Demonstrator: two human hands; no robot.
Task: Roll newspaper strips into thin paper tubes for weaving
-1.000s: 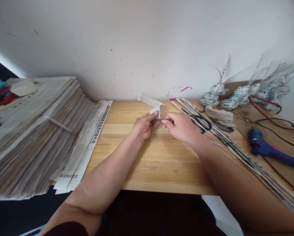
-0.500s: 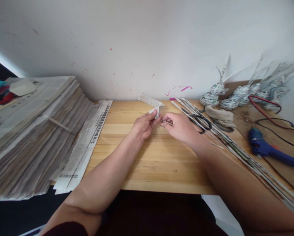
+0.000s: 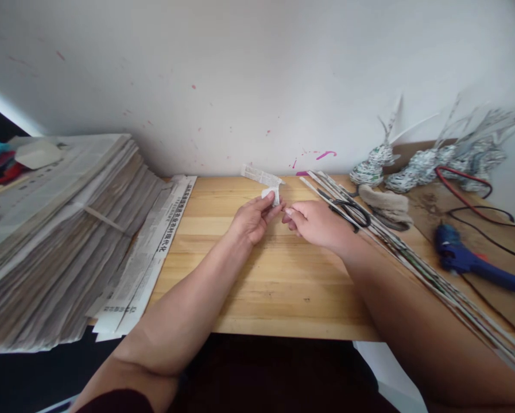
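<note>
Between the thumb and fingers of my left hand (image 3: 254,219) is a narrow printed newspaper strip (image 3: 262,174), bent near its middle. Its far part slants up and left toward the wall, while the near part curls down into my fingertips. Close to the right of those fingertips, my right hand (image 3: 311,221) is closed in a pinch. Something thin sits at its thumb and forefinger, mostly hidden by the fingers. Both hands are over the wooden table (image 3: 261,287).
Black-handled scissors (image 3: 349,211) lie on long rolled paper sticks (image 3: 406,258) at right. Beyond are a blue glue gun (image 3: 468,261), a crumpled cloth (image 3: 384,205) and woven paper figures (image 3: 373,166). A tall newspaper stack (image 3: 80,229) and flat newspaper strips (image 3: 154,258) occupy the left.
My right hand has turned and its fingers have curled in, so the thin light piece that showed in them is now mostly hidden. My left hand stays nearly still with the strip.
</note>
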